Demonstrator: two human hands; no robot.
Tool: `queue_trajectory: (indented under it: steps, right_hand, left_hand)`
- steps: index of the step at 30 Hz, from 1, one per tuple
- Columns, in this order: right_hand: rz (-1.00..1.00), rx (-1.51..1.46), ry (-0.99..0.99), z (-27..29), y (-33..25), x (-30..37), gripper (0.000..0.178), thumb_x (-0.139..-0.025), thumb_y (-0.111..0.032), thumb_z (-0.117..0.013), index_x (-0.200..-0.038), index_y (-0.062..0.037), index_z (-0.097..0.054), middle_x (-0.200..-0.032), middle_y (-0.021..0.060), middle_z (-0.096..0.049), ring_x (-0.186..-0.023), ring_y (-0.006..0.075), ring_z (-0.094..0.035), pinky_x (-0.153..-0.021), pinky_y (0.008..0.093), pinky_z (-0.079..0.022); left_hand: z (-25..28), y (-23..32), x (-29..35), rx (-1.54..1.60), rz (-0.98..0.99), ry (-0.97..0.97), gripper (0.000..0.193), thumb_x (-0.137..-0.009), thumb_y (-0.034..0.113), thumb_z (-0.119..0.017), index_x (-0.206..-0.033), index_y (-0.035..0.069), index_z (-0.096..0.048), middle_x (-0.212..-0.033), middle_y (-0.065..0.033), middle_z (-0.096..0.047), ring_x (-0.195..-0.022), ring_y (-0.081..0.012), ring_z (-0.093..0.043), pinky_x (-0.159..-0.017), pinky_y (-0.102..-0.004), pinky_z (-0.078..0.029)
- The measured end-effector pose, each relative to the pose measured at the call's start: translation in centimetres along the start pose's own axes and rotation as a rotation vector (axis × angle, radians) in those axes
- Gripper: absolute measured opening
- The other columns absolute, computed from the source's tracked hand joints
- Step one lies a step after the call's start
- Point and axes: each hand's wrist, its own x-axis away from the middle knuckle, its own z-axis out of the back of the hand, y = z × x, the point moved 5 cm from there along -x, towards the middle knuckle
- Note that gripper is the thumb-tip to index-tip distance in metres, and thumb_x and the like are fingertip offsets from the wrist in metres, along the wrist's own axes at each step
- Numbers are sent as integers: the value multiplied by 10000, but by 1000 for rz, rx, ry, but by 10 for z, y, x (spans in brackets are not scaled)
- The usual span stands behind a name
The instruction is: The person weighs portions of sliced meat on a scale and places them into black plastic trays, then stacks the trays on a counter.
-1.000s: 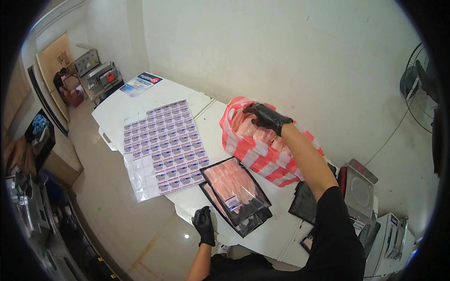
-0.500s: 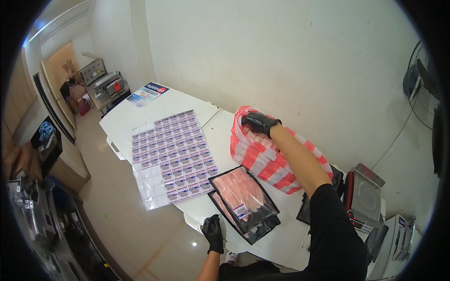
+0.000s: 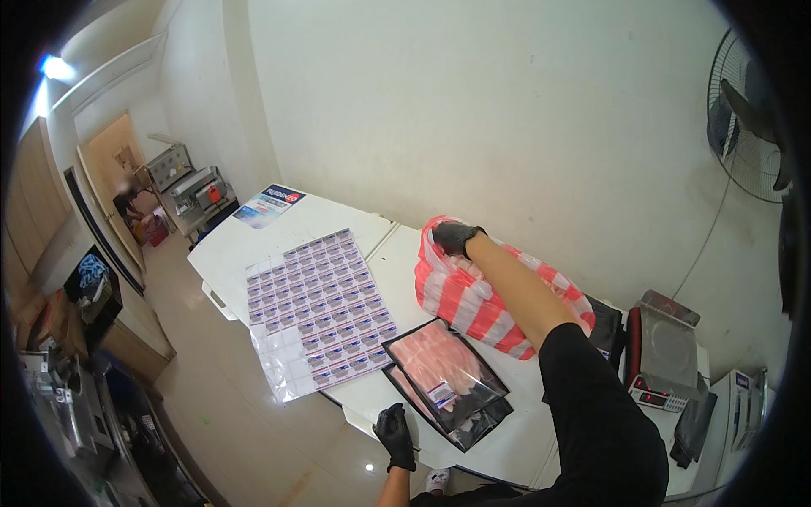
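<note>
My right hand (image 3: 454, 239), in a black glove, reaches across the table to the mouth of a red-and-white striped plastic bag (image 3: 473, 300). Its fingers are closed at the bag's rim, their tips partly hidden; pinkish contents show below the wrist. My left hand (image 3: 394, 435), also black-gloved, is curled closed beside the table's near edge, with nothing visible in it. Just right of it lie two overlapping clear-fronted, black-edged packs of pale pink meat slices (image 3: 435, 363). The upper pack bears a small label (image 3: 441, 395).
A large sheet of labels (image 3: 325, 304), partly peeled at its lower left, covers the left of the white table (image 3: 372, 253). At right stand a red digital scale (image 3: 663, 355) and black packs (image 3: 693, 431). A fan (image 3: 748, 118) hangs on the wall. Another person (image 3: 131, 207) is far left.
The view has tilted, so the table sits slightly lower. My right hand stays at the bag's mouth, and my left hand stays by the table edge. The scale's lit display now shows.
</note>
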Motion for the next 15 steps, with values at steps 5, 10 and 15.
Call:
queue_trajectory:
  steps: [5, 10, 15]
  right_hand:
    - [-75, -31, -43, 1, 5, 2, 160, -761, -146, -677, -874, -86, -772, -936, 162, -747, -896, 306, -724, -776, 416, -562]
    - [25, 156, -127, 11, -5, 9, 261, -826, -206, -617, -1007, -97, -770, -1015, 154, -748, -977, 281, -719, -858, 384, -557]
    - [-58, -524, -113, -2, 19, 2, 190, -770, -160, -692, -936, -90, -753, -893, 140, -733, -851, 277, -709, -752, 397, -552]
  left_hand:
    - [-3, -3, -1, 60, 21, 1, 97, -931, 112, -686, -976, 56, -750, -940, -64, -723, -886, -242, -674, -877, -412, -398]
    - [-3, -3, -1, 6, 0, -4, 106, -938, 116, -682, -971, 40, -747, -930, -71, -725, -889, -234, -678, -881, -398, -406]
    - [-3, -7, 1, 78, 49, -18, 99, -937, 100, -679, -983, 53, -753, -939, -66, -727, -901, -221, -680, -901, -408, -422]
